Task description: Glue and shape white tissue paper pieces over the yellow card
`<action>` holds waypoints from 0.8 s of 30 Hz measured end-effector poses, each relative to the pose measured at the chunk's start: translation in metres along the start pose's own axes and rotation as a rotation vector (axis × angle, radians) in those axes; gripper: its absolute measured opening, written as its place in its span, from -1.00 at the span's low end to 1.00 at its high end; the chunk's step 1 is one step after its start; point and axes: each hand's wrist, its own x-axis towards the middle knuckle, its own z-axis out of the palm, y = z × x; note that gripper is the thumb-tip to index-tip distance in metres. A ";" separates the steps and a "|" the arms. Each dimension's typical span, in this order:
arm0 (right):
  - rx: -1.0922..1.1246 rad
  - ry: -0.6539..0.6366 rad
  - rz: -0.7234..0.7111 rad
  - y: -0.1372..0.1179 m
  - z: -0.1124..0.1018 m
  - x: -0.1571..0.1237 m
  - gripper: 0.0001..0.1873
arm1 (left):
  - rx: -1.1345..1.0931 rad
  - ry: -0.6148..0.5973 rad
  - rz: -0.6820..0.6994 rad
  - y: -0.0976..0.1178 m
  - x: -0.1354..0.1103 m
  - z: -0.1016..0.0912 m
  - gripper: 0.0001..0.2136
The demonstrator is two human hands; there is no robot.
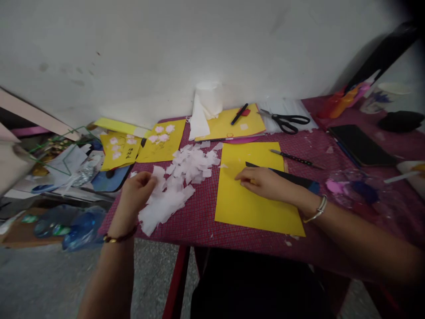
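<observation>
My left hand (137, 195) is closed at the left edge of a heap of torn white tissue pieces (194, 161). Its fingertips meet a white tissue piece (159, 173), but whether they grip it is unclear. Larger white tissue sheets (166, 206) lie just right of that hand. Over a blank yellow sheet (249, 212) is my right hand (262, 180), its fingers bent together; anything between them is too small to make out. A long black flat strip (292, 177) passes behind this hand, partly covered by it. A thin tool with a dotted black handle (295, 158) lies beyond.
Black scissors (287, 120), a black pen (239, 114) and a tissue roll (209, 99) are by the wall. Yellow cards with pink paper flowers (162, 139) lie at left. A dark tablet-like slab (360, 144), paint bottles (343, 102) and a paper cup (381, 98) stand right.
</observation>
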 end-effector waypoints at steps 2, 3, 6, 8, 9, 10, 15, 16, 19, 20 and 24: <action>0.115 0.071 0.041 -0.001 0.000 -0.002 -0.77 | -0.382 -0.096 -0.047 0.026 -0.003 0.004 -0.83; 0.186 0.111 0.072 -0.002 0.000 -0.003 -0.79 | -0.540 -0.169 -0.067 0.042 -0.004 0.010 -0.82; 0.368 0.202 0.138 -0.005 -0.002 -0.006 -0.79 | -0.816 -0.344 -0.129 0.089 -0.003 0.044 -0.79; 0.514 0.226 0.171 -0.005 -0.006 -0.007 -0.70 | -0.913 -0.449 -0.136 0.117 0.000 0.073 -0.77; 0.614 0.241 0.186 -0.003 -0.008 -0.007 -0.65 | -0.939 -0.499 -0.126 0.130 0.002 0.087 -0.76; 0.721 0.260 0.200 0.000 -0.010 -0.006 -0.62 | -0.949 -0.546 -0.114 0.142 0.004 0.100 -0.76; 0.975 0.445 0.327 0.022 -0.012 -0.002 -0.64 | -0.924 -0.692 -0.110 0.170 0.008 0.147 -0.74; 0.999 0.475 0.349 0.026 -0.010 -0.001 -0.64 | -0.945 -0.718 -0.136 0.169 0.008 0.153 -0.74; 1.069 0.527 0.379 0.033 -0.007 -0.001 -0.63 | -1.107 -0.864 -0.251 0.157 0.012 0.167 -0.64; 1.084 0.546 0.384 0.034 -0.007 -0.001 -0.64 | -1.170 -0.925 -0.282 0.152 0.013 0.171 -0.60; 1.103 0.596 0.397 0.036 -0.008 -0.001 -0.71 | -1.240 -1.015 -0.318 0.136 0.017 0.177 -0.69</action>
